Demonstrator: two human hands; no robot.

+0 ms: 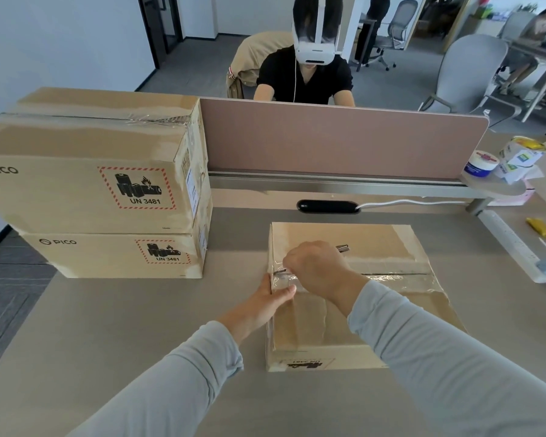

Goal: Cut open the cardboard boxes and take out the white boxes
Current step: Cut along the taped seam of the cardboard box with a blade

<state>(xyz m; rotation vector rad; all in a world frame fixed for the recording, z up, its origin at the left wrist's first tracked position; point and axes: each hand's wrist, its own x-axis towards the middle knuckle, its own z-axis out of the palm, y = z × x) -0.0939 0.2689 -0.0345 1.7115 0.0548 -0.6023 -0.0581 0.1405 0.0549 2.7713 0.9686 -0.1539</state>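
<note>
A taped cardboard box (375,247) lies flat on the desk in front of me. My right hand (316,269) grips a metal cutter (342,248) whose blade end sits at the left end of the taped centre seam. My left hand (270,299) holds the box's left edge, thumb on the top face and fingers down the side. Two more sealed cardboard boxes (85,184) marked PICO and UN 3481 are stacked at the left. No white boxes are visible.
A pink desk divider (344,137) stands behind the box, with a person in a white headset seated beyond it. A cable port (327,206) lies in front of the divider. A tape roll (483,164) and packets sit at the right, a yellow item (540,228) nearby.
</note>
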